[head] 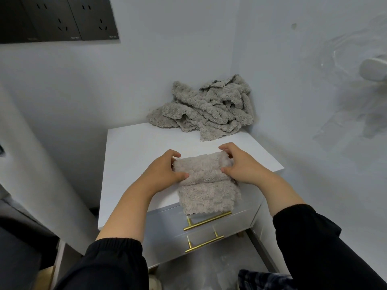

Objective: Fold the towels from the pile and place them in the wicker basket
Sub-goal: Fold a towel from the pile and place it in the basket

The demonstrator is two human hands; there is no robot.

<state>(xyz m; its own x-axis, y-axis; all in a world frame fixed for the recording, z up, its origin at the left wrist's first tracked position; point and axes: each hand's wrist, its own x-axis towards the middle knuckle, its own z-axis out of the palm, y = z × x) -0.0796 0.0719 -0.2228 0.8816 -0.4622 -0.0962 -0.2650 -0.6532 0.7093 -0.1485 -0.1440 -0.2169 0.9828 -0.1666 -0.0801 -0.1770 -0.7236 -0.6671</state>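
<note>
A beige fluffy towel (206,185) lies on the front of the white cabinet top (134,149), its lower edge hanging over the drawer front. My left hand (165,171) grips the towel's left side, thumb on top and fingers curled round the far edge. My right hand (240,164) grips the right side the same way, bunching a fold between both hands. A crumpled pile of grey-beige towels (207,107) sits in the back right corner of the cabinet top against the wall. No wicker basket is in view.
The cabinet has two drawers with brass bar handles (207,221), (204,243). Walls close in behind and to the right. Dark wall sockets (62,19) are at upper left, and a white fixture (372,70) juts from the right wall. Checked fabric (263,279) shows at the bottom.
</note>
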